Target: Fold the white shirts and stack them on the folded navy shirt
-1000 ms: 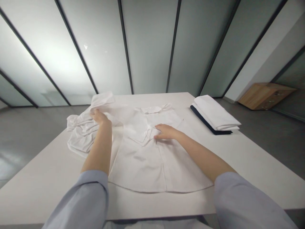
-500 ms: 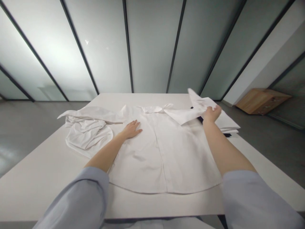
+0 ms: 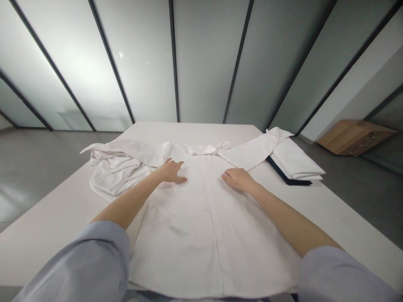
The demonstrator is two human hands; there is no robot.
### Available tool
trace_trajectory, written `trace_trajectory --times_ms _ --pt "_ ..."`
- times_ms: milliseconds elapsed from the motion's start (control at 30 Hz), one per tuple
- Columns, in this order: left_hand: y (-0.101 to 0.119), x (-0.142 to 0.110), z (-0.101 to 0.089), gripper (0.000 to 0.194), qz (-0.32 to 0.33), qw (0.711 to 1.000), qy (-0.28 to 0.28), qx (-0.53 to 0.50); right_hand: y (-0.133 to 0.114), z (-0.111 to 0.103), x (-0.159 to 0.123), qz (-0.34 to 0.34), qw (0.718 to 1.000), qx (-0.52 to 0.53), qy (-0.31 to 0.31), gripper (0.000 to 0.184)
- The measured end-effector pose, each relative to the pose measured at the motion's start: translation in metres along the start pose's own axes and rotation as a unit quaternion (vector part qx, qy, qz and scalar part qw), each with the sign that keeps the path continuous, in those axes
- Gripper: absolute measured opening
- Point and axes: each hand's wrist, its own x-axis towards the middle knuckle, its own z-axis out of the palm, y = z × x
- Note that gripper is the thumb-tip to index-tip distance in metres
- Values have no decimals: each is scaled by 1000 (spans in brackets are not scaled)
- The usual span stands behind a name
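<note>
A white shirt (image 3: pixel 189 235) lies spread on the white table, its collar (image 3: pixel 204 149) at the far end and its hem by the near edge. My left hand (image 3: pixel 171 171) rests on the upper left of the shirt, fingers apart. On the upper right, my right hand (image 3: pixel 239 179) lies palm down with its fingers loosely extended, gripping nothing that I can see. The right sleeve (image 3: pixel 248 155) stretches out past that hand, its cuff (image 3: pixel 278 134) over the folded white cloth. To the left, the other sleeve (image 3: pixel 126 149) lies loosely.
Folded white cloth (image 3: pixel 299 161) sits on a dark flat piece (image 3: pixel 286 178) at the table's right. Crumpled white fabric (image 3: pixel 115 172) lies at the left. Beyond the table (image 3: pixel 343 226) stand a frosted glass partition (image 3: pixel 204 63) and a wooden cabinet (image 3: pixel 352 136).
My right hand has let go of the right sleeve, which now lies outstretched, and has come inward onto the shirt. The hem has come closer to me. My left hand has hardly moved.
</note>
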Motion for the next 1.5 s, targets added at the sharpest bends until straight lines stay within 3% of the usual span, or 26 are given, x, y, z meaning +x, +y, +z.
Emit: trace_trajectory --times_ms 100,167,300,400,433,600,667,767,867,1000,1133,1333,1500 --pt "-4 6 -14 96 -33 997 -57 -30 -6 -23 -1 27 998 42 -25 39" --pt "-6 20 -18 98 -49 995 -69 -61 -9 -31 11 43 993 107 -8 45" --pt "-4 62 -10 91 -87 990 14 -112 -14 -30 62 115 954 278 16 66" --pt "3 89 -3 79 -112 976 36 -185 -19 -27 100 148 922 355 -42 56" --pt "6 96 -3 74 -118 970 44 -206 -20 -28 110 153 911 380 -34 52" --pt "9 104 -16 73 -176 924 196 -276 -16 -36 125 133 854 464 195 57" --pt "9 93 -19 66 -153 941 165 -253 -11 -36 115 104 881 422 186 55" --pt "17 63 -10 50 -85 985 48 -140 -8 -28 83 35 954 287 84 44" --pt "33 33 7 54 -87 995 19 -44 -16 -15 42 -3 992 124 -4 39" --pt "43 22 21 72 -100 995 14 -13 -36 4 9 25 999 30 -30 61" --pt "35 40 17 73 -66 998 -23 -6 -40 16 26 94 994 34 -46 81" --pt "42 44 16 71 -99 995 6 15 -24 17 75 92 995 39 -4 70" --pt "39 35 34 75 -118 993 26 -6 -19 21 78 74 997 33 20 61"
